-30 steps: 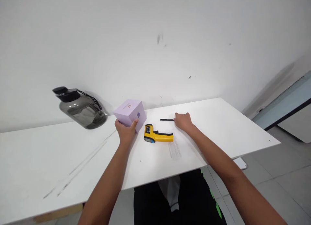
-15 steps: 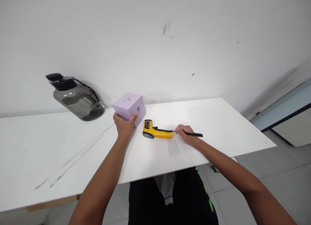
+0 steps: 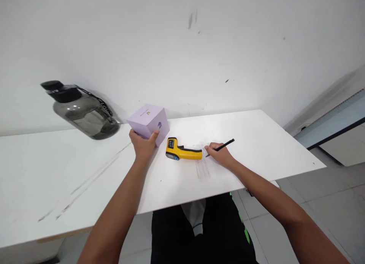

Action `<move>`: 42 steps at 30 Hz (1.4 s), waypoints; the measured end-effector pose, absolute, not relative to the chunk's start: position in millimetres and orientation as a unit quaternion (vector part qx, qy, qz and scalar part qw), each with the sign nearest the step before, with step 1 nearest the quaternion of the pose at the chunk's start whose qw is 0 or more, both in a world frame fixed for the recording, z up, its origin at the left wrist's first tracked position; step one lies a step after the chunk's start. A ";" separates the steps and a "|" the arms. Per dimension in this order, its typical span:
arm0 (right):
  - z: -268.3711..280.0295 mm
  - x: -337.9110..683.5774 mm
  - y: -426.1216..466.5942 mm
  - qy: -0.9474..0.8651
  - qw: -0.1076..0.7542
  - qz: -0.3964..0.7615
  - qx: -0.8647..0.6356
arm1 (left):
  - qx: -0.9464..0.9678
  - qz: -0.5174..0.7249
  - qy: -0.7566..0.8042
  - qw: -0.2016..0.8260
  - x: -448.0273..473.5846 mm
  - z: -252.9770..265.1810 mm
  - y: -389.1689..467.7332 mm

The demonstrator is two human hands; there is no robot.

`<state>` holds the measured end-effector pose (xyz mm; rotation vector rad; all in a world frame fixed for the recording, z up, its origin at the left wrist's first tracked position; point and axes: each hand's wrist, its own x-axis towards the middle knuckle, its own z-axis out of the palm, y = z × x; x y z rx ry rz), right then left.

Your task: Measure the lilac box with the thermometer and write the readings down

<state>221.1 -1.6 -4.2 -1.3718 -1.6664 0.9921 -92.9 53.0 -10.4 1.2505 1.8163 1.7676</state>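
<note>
Compared w/ half a sec ago, the right hand [image 3: 219, 154] has the black pen [image 3: 228, 143] at a steeper angle: its far end is raised up to the right, and its tip points down to the white table [image 3: 262, 142], just beside the handle end of the yellow thermometer gun [image 3: 186, 154]. One sec ago the pen is lying flat near the wall [image 3: 159, 47], so this is a clear change. For the work in hand it means, in my judgement, that the pen is now in a writing grip. Whether the tip touches the table, I can't tell.

R. hand: thumb and fingers are closed together, pinching the pen near its tip. L. hand [image 3: 143, 144]: thumb and fingers are spread around the near lower part of the lilac box [image 3: 151, 121], thumb on the right face; this hold is abt. the same as before.

The pen looks thin, straight & dark. The box is upright, w/ a small gold logo on top and a dark one on the right face. The gun lies on its side betw. box and pen, its handle to the right. Below this handle is a patch of faint marks [image 3: 203, 169], too pale to read. A grey bottle [image 3: 85, 116] w/ black cap stands at far left.
</note>
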 end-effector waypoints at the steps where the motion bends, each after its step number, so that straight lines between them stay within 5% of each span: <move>1: -3.8 220.9 -1.8 -0.653 0.371 0.387 -0.535 | 0.437 0.617 0.636 0.157 -92.9 -10.6 53.2; 42: -5.0 222.1 -4.2 -0.651 0.388 0.364 -0.541 | 0.428 0.616 0.642 0.156 -92.2 -7.0 52.6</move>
